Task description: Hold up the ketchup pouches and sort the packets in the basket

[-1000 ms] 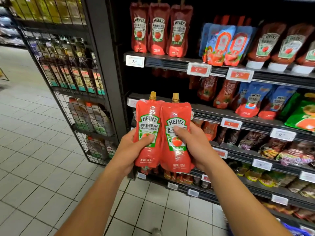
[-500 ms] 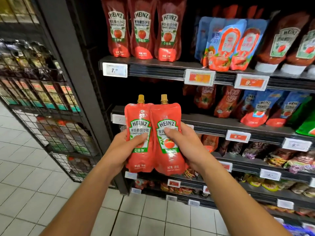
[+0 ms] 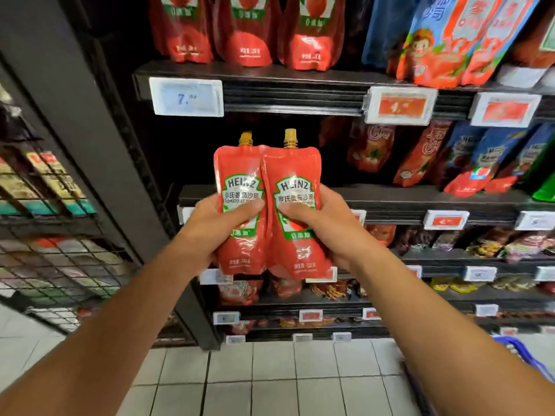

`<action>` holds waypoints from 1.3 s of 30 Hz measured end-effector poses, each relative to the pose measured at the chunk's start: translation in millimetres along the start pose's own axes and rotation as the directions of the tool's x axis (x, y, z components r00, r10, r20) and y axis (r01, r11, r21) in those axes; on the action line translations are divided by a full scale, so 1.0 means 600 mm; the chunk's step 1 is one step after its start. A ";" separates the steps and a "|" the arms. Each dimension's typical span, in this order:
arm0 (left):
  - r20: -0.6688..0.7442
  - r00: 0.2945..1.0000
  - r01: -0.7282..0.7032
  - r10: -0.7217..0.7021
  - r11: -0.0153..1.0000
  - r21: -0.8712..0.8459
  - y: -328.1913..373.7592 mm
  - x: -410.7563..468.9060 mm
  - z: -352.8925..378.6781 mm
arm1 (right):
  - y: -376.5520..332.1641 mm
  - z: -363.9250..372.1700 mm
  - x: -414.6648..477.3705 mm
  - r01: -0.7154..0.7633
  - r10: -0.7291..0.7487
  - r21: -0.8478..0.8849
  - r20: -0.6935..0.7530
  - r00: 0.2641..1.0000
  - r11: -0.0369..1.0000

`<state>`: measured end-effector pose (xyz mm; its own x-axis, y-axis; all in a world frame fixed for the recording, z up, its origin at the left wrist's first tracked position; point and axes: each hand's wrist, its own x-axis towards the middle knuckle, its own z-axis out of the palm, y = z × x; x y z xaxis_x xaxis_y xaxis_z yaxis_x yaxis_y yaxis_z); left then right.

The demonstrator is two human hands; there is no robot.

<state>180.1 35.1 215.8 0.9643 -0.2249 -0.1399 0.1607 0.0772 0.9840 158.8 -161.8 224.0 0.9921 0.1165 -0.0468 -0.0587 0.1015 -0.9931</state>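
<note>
Two red Heinz ketchup pouches with gold caps stand upright side by side in front of a dark shop shelf. My left hand grips the left pouch, its thumb across the green label. The right pouch is held by my right hand, thumb also on the label. The pouches touch along their inner edges. Both forearms reach up from the bottom of the view.
Three like pouches hang on the shelf above a white price tag. Blue and red sauce packs fill the shelves to the right. A wire rack of bottles stands at left. A blue basket rim shows at lower right over tiled floor.
The view has drawn closer to the shelves and swung right. Both hands have kept their hold on the pouches and lifted them slightly toward the shelf.
</note>
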 end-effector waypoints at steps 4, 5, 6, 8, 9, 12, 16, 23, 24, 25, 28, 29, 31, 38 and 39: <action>0.021 1.000 -0.008 0.008 1.000 0.024 0.005 0.045 -0.031 | 0.006 0.014 0.047 -0.002 0.001 -0.014 -0.030 1.000 1.000; 0.028 1.000 -0.001 0.000 0.999 0.035 0.005 0.058 -0.037 | 0.006 0.017 0.058 -0.006 0.005 -0.019 -0.036 0.999 1.000; 0.037 0.999 0.004 -0.006 0.999 0.039 0.006 0.069 -0.043 | 0.006 0.019 0.071 -0.008 0.007 -0.024 -0.045 0.999 1.000; 0.058 0.998 -0.007 0.005 0.999 0.040 0.009 0.097 -0.053 | 0.007 0.021 0.096 -0.011 0.009 -0.033 -0.064 0.998 0.999; 0.060 0.998 -0.020 0.017 0.999 0.051 0.012 0.111 -0.057 | 0.006 0.022 0.109 -0.009 0.007 -0.039 -0.068 0.998 0.999; 0.027 1.000 -0.017 0.014 0.996 0.092 0.024 0.155 -0.073 | 0.000 0.021 0.147 0.007 -0.011 -0.063 -0.063 0.998 0.998; -0.038 0.999 -0.001 0.006 0.990 0.143 0.035 0.207 -0.088 | -0.009 0.016 0.193 0.019 -0.032 -0.121 -0.110 0.993 0.992; -0.034 0.973 -0.220 0.227 0.964 0.150 0.046 0.275 -0.087 | -0.004 0.006 0.278 0.206 -0.239 -0.211 -0.146 0.960 0.956; -0.031 0.965 -0.255 0.261 0.959 0.120 0.044 0.281 -0.088 | 0.001 0.005 0.286 0.250 -0.283 -0.225 -0.131 0.950 0.942; -0.032 0.956 -0.286 0.290 0.954 0.091 0.042 0.287 -0.089 | 0.006 0.003 0.292 0.278 -0.312 -0.238 -0.121 0.942 0.931; -0.052 0.935 -0.348 0.350 0.936 0.048 0.035 0.298 -0.087 | 0.020 -0.005 0.306 0.337 -0.371 -0.230 -0.125 0.920 0.913; -0.064 0.928 -0.363 0.366 0.930 0.050 0.031 0.300 -0.085 | 0.022 -0.008 0.308 0.355 -0.386 -0.213 -0.132 0.913 0.910; -0.094 0.913 -0.389 0.396 0.917 0.085 0.026 0.301 -0.083 | 0.025 -0.010 0.312 0.392 -0.423 -0.204 -0.138 0.896 0.897; -0.052 0.908 -0.352 0.417 0.822 0.448 0.010 0.280 -0.090 | 0.024 -0.005 0.311 0.485 -0.531 -0.270 -0.130 0.838 0.832; -0.062 0.907 -0.340 0.417 0.811 0.477 0.010 0.279 -0.090 | 0.023 -0.003 0.310 0.494 -0.540 -0.273 -0.128 0.832 0.825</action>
<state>353.7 50.2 192.2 0.9545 -0.1115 0.2764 -0.2979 -0.3239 0.8980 342.4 -140.4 201.6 0.8710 -0.0843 0.4840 0.4722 -0.1281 -0.8721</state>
